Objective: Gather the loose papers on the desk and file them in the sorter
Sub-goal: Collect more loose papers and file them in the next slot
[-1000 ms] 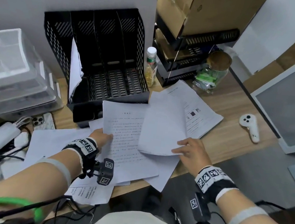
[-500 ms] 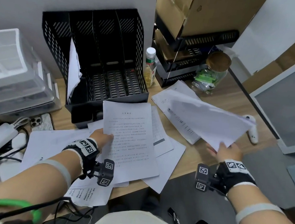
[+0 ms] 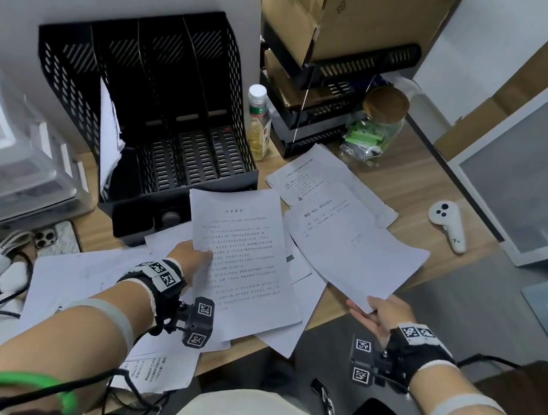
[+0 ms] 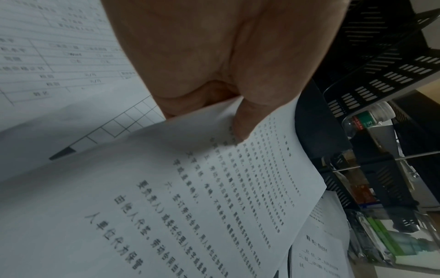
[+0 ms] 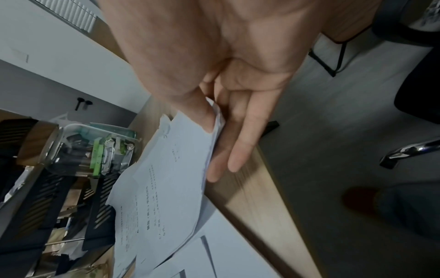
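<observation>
1. Papers lie scattered over the desk in front of the sorter; one sheet already stands in its leftmost slot.
2. Left hand pinches the printed sheet at its left edge.
3. Right hand pinches a thin sheaf by its near corner.
4. Sheets are probably light and limp; support an edge, not a corner.
</observation>
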A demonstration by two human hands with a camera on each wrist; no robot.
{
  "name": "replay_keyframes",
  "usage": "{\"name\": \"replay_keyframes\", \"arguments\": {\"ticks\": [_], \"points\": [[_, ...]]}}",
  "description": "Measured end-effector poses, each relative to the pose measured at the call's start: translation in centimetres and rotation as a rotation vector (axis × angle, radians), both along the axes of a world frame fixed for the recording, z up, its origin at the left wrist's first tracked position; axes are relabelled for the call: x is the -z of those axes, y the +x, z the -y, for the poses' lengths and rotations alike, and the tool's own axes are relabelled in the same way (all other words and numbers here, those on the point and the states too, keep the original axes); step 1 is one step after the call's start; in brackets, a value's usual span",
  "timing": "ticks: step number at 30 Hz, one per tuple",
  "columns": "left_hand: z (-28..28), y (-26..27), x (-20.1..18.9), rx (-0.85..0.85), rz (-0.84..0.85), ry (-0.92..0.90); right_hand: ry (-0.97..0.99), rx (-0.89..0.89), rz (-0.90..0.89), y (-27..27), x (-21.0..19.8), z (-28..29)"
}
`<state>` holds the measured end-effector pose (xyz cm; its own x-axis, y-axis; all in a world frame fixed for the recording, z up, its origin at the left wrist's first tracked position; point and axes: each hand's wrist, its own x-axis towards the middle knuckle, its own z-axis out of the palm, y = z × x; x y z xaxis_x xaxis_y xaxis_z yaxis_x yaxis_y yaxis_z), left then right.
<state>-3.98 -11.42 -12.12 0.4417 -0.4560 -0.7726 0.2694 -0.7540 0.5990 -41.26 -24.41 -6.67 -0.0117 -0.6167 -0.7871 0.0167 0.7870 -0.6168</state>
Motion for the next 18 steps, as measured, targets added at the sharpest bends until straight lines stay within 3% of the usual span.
{"name": "replay_keyframes", "arguments": {"ticks": [11, 13, 18], "points": [[0.2, -0.9, -0.5, -0.063, -0.051, -0.031, 0.099, 0.075, 0.269, 0.3, 0.0, -1.1], [0.3, -1.9, -1.6, -0.076, -0.085, -0.034, 0.178, -0.069, 0.288, 0.9, -0.4, -2.0], [1.0, -5.2, -4.4, -0.128, -0.273, -0.143, 0.254, -0.599, 0.144, 4.9, -0.7, -4.8]]}}
